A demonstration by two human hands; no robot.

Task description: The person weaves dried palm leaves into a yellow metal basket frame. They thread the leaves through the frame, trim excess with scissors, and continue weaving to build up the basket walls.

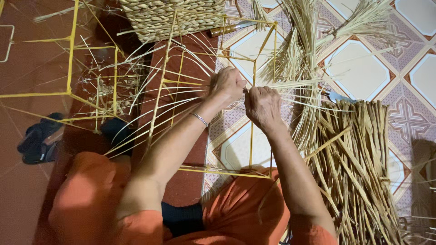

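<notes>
Over a yellow metal wire frame [252, 136] on the patterned floor tiles [359, 72], the left hand [227, 84] is closed around thin pale straw strands [290, 84], the right hand [262, 106] pinches the same strands beside it, and a pile of flat dried reed strips [359, 172] lies further right.

We see dry, matt, fibrous straw strands [295, 84], a yellow painted metal wire frame [252, 131], smooth. Woven basket [170, 18]: coarse plaited fibre. Floor tiles [363, 72] glossy ceramic. Wrist bracelet [199, 119] shiny metal. Orange clothing [86, 195]: soft matt cloth.
</notes>
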